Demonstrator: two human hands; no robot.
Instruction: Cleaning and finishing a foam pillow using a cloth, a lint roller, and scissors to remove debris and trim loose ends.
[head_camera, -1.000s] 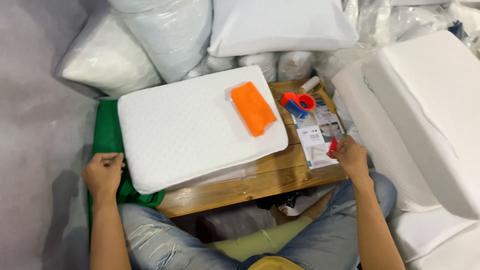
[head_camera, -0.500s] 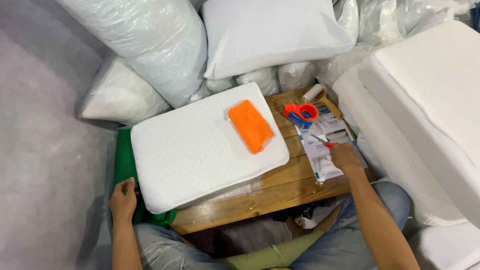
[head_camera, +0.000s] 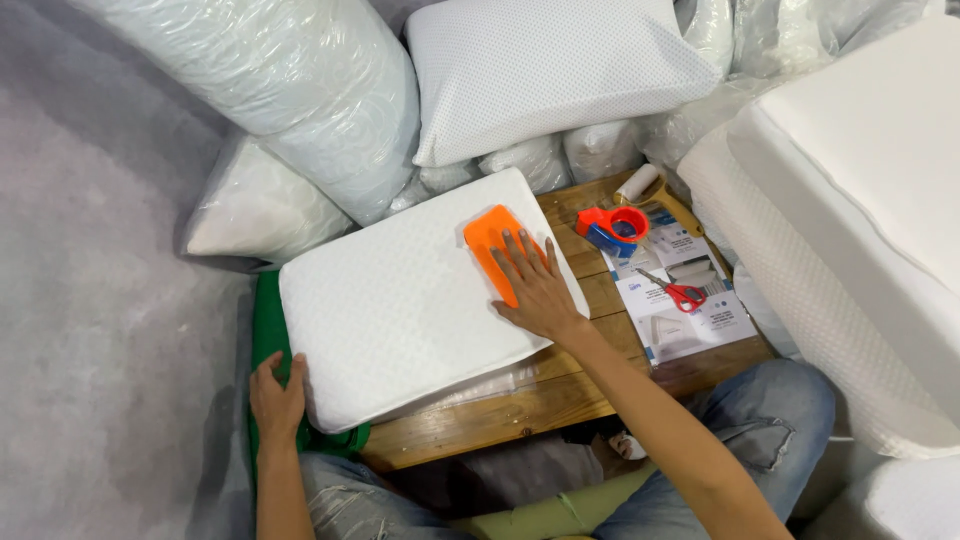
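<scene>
Near the middle of the frame I see the right hand (head_camera: 535, 290) lying flat with its fingers spread, resting on the orange cloth (head_camera: 492, 245) that sits on the right part of the white pillow (head_camera: 400, 300), which lies on the wooden table (head_camera: 560, 390). At lower left, the left hand (head_camera: 277, 400) curls its fingers over the pillow's near corner, above a green cloth (head_camera: 266, 330). Right of centre, red scissors (head_camera: 675, 291) lie on printed sheets (head_camera: 690, 320) beside 1 tape dispenser (head_camera: 612, 228).
</scene>
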